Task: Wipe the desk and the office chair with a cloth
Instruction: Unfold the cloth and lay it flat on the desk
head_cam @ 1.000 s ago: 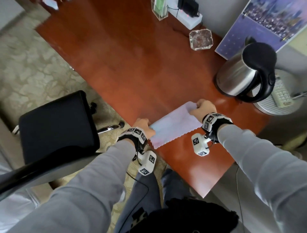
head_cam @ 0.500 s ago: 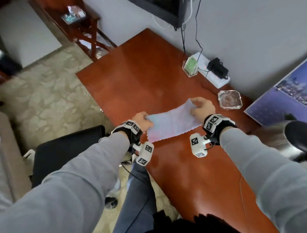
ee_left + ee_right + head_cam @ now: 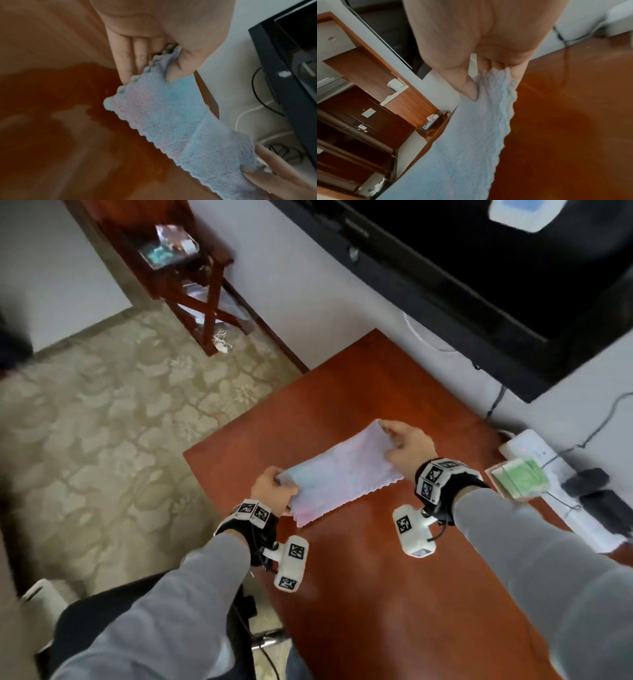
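I see the left hand (image 3: 274, 491) and right hand (image 3: 407, 443) each pinching one end of the fleecy, scallop-edged pastel cloth (image 3: 339, 474), stretched taut over the glossy red-brown wooden desk (image 3: 394, 594); whether it touches the surface I cannot tell. Black office chair (image 3: 102, 621) sits lower left.

The cloth (image 3: 339, 474), a fluffy pastel blue-and-pink rectangle with scalloped edges, is folded double and stretched taut above the surface (image 3: 394, 594) near its far left corner. The black office chair (image 3: 89, 621) stands off the surface's left edge, mostly hidden.
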A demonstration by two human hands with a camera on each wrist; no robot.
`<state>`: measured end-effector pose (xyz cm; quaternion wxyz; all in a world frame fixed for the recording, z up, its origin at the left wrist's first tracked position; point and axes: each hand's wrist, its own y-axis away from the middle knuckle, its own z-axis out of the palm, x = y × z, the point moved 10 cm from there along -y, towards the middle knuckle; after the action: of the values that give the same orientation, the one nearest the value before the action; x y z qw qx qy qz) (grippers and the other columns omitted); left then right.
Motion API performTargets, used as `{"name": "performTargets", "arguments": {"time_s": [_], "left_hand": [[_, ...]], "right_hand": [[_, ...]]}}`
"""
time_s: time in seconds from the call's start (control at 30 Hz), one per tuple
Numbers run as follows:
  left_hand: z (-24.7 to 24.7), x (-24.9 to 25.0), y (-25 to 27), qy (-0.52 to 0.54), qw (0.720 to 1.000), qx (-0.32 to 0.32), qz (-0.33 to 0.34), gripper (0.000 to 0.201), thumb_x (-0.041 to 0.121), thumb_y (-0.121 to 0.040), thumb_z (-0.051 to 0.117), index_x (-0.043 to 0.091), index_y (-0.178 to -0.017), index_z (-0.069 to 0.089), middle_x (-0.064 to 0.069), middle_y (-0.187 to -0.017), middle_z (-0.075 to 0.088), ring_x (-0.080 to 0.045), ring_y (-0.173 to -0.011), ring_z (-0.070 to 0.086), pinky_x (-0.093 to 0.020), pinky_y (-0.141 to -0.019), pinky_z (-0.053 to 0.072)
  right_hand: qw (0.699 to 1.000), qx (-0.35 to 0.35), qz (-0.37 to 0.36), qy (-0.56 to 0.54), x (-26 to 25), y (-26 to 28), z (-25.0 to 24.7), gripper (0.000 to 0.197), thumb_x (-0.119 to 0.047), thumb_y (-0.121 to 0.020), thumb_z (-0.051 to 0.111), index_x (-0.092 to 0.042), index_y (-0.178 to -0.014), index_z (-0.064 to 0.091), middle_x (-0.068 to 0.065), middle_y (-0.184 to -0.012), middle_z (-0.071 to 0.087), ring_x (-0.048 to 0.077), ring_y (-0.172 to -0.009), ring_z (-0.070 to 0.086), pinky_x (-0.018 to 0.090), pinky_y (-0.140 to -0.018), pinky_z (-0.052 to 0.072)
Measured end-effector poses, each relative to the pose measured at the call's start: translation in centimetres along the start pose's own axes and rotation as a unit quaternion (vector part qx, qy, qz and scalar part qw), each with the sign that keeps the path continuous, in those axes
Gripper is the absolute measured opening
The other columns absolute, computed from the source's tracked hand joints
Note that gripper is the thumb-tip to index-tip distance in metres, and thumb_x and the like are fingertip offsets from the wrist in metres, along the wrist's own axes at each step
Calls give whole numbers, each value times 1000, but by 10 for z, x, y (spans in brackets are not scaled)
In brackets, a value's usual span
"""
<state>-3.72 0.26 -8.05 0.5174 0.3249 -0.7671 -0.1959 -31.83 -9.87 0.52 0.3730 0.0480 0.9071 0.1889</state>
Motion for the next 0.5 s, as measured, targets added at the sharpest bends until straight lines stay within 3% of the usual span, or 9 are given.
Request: {"name": "performTargets", "arguments": {"time_s": [0.07,0.2,0.3,0.4,0.5], "left_hand": [[-22,15,-27,26,999,24,6,20,6,-79,63,24,-87,56,-14,-88,64,-36,-79,67,-57,-65,61],[-60,32,-80,70,995,67,4,23,2,-83,64,23,-89,55,-12,-93,64,-31,-79,67,-53,-65,62],[-78,42,-117,44,995,90,16,25,14,-74,67,27,-92,56,-10,-94,67,-33,-82,71,-52,-65,62],[-78,40,-146,0,995,91,26,31,25,-65,66,33,-92,53,-9,-96,66,-34,-84,70,-52,-68,62],[-80,52,-148,-53,992,110,41,33,22,-74,68,26,-102,53,-5,-91,64,-25,-81,66,-36,-70,59]], "right_hand": [[1000,-5,-12,3,-22,-43,13,74,10,-80,48,-29,-142,52,-2,-140,57,17,-127,54,10,-92,35],[999,-2,-42,21,-60,-116,40,71,8,-82,48,-31,-140,54,1,-138,58,22,-127,53,15,-94,36],[998,8,-52,33,-78,-157,53,64,2,-84,49,-31,-139,55,2,-136,60,24,-126,54,17,-95,36],[997,-5,-76,29,-87,-185,64,62,-19,-76,53,-32,-137,57,1,-129,64,22,-117,58,19,-92,37],[996,-4,-77,51,-85,-205,68,56,-13,-85,55,-33,-137,57,2,-126,65,24,-115,60,21,-90,38]]}}
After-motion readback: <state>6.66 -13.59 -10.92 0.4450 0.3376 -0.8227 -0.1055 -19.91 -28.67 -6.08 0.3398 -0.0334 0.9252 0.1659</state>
